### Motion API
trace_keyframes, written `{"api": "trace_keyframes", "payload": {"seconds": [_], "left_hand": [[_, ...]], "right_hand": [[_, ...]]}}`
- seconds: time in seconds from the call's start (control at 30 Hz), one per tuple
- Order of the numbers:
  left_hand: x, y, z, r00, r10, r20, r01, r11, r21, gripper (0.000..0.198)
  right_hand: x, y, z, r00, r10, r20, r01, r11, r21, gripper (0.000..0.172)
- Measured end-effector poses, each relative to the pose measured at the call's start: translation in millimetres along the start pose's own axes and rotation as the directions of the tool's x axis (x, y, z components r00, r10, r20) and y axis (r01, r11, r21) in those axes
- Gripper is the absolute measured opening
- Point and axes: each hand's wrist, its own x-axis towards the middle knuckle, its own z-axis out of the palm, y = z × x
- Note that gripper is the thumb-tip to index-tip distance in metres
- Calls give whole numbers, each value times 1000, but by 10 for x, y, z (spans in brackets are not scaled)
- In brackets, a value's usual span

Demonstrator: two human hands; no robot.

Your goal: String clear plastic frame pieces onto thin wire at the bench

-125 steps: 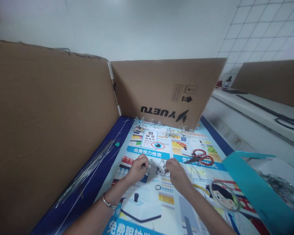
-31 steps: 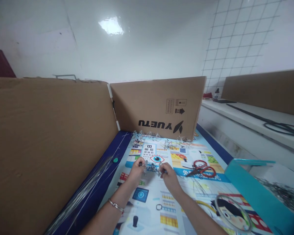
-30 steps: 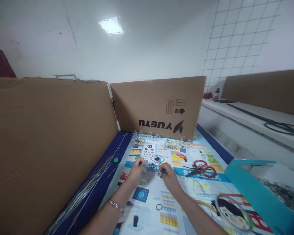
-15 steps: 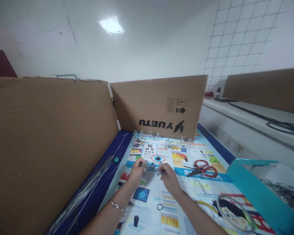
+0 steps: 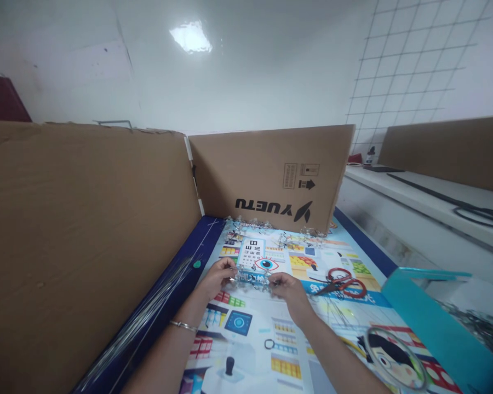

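Note:
Between my two hands stretches a small piece of thin wire with clear, glittering bits (image 5: 251,277), too fine to make out exactly. My left hand (image 5: 218,279) pinches its left end, thumb and fingers pressed together. At the other end, the fingertips of my right hand (image 5: 291,293) close on it. Both hands hover over a printed sheet with an eye chart. Right of my right hand lie red-handled scissors (image 5: 340,284), with loose wire pieces (image 5: 340,313) just below them. Similar glittering wire pieces (image 5: 299,238) lie along the far edge.
Cardboard panels (image 5: 271,180) stand behind and to the left. A bundle of long wires (image 5: 148,317) runs along the left edge near a small green object (image 5: 197,264). At right sits a teal box (image 5: 447,323) holding dark wire pieces. A large ring (image 5: 365,345) and small ring (image 5: 269,343) lie nearer.
My left hand has moved left and turned slightly, so my hands are farther apart and more of the wire piece shows between them. The camera view has shifted slightly.

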Motion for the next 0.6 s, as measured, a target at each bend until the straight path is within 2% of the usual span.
{"api": "trace_keyframes", "payload": {"seconds": [0.17, 0.37, 0.6], "left_hand": [[22, -40, -56, 999, -7, 39, 6, 1000, 30, 23], [42, -86, -85, 998, -2, 59, -2, 997, 77, 26], [-14, -19, -125, 993, -8, 116, -7, 991, 130, 26]], "right_hand": [[38, 42, -22, 1000, -10, -13, 9, 998, -62, 20], [82, 106, -31, 995, -96, -39, 86, 974, -209, 17], [67, 87, -50, 983, -185, -1, 174, 922, -347, 20]]}}
